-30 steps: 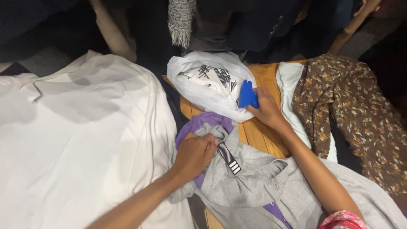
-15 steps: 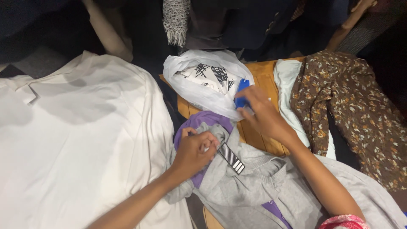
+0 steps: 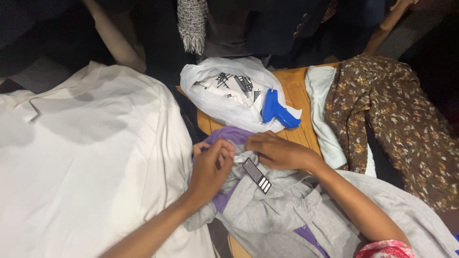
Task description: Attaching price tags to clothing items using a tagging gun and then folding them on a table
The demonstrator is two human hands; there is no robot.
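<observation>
Both hands pinch the neck of a grey top [image 3: 287, 210] with a purple lining: the left hand [image 3: 210, 169] is closed on the bunched fabric, the right hand [image 3: 275, 150] pressed on it just beside, and a black striped tag [image 3: 256, 175] hangs right below the fingers. Just beyond the hands a blue tag gun [image 3: 277, 110] rests against a white bag [image 3: 229, 93] on the wooden table [image 3: 296, 95]. A white shirt [image 3: 81, 157] lies left of the grip, a brown floral garment [image 3: 397, 124] right.

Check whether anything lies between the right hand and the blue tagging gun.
Nothing visible does. The right hand rests on the grey garment; the blue tagging gun lies just beyond on the white plastic bag, with only bare wooden table between.
</observation>
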